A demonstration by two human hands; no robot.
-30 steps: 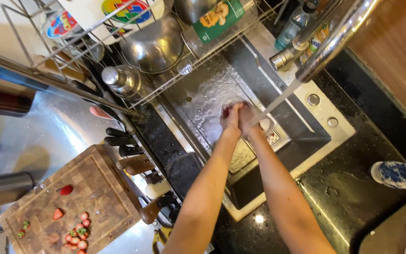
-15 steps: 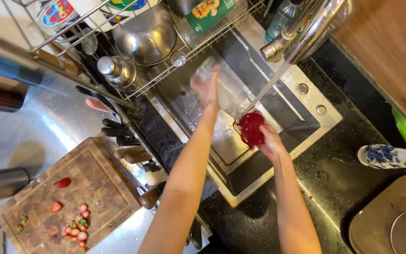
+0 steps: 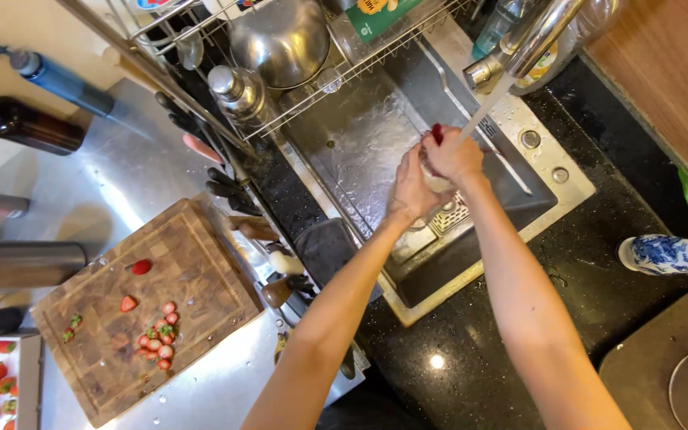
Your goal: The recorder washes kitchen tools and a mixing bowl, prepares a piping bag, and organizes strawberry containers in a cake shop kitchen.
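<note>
Both my hands meet over the steel sink (image 3: 360, 151), under the thin stream of water (image 3: 479, 111) that falls from the faucet (image 3: 539, 36). My left hand (image 3: 409, 189) cups a pale clear glass (image 3: 435, 183) from below. My right hand (image 3: 457, 156) presses against the glass from the right and grips a small red thing (image 3: 437, 131), of which only the tip shows above the fingers. The fingers hide most of both objects. A drain grate (image 3: 451, 215) lies just under the hands.
A wire dish rack (image 3: 296, 95) with a steel bowl (image 3: 280, 40) spans the sink's far side. Left of the sink lie knives (image 3: 228, 187), a wooden cutting board (image 3: 145, 306) with cut strawberries (image 3: 157, 338), and bottles (image 3: 33, 127). A blue-and-white vase (image 3: 666, 255) stands on the black counter at right.
Half a second ago my hands were apart, the left lifting the glass and the right holding the red thing. They have come together under the stream.
</note>
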